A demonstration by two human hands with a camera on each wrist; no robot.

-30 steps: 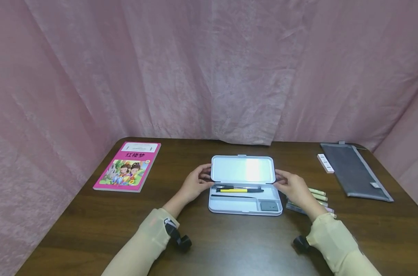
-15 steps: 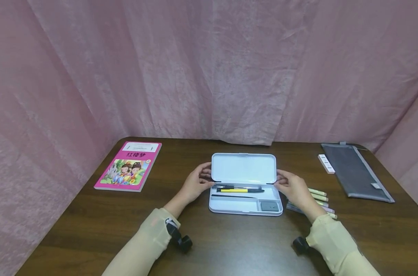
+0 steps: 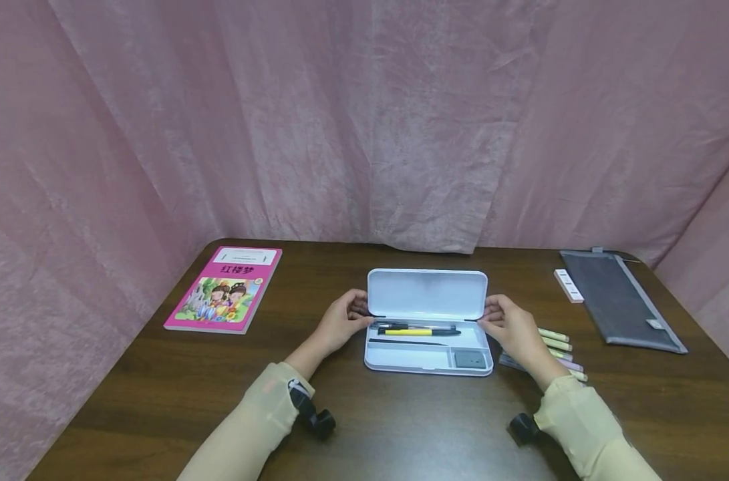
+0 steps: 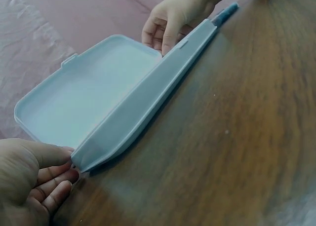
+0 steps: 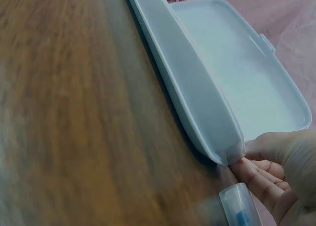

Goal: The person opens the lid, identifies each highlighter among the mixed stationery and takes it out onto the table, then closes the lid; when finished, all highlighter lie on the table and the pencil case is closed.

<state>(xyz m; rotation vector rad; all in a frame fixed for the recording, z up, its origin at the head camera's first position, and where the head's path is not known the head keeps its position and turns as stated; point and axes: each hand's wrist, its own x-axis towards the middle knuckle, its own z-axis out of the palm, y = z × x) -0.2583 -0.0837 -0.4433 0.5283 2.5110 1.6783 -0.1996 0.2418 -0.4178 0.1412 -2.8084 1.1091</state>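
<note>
A pale pencil case [image 3: 407, 355] lies opened on the table, its lid [image 3: 426, 295] raised at the back. Inside the base are a yellow-and-black pen [image 3: 417, 332], a dark clear-barrelled pen beside it, a thin black stick [image 3: 406, 343] and a grey block [image 3: 469, 359] in the right compartment. My left hand [image 3: 340, 322] holds the case's left side near the hinge, thumb against the base corner. On the opposite side, my right hand [image 3: 513, 329] holds the matching corner. In both wrist views, thumb and fingers meet at the case's end; some fingertips are hidden behind it.
Several pale-capped markers [image 3: 559, 345] lie beside my right hand, partly hidden by it. Farther right are a small white box [image 3: 568, 285] and a grey mesh pouch [image 3: 619, 297]. A pink book [image 3: 222, 290] lies at left. Behind the table [image 3: 412, 427] hangs a pink curtain [image 3: 364, 133].
The lid has swung up and toward me, appearing wider now, and the bright reflection on it has gone. My hands have barely moved; the base and its contents stay in place.
</note>
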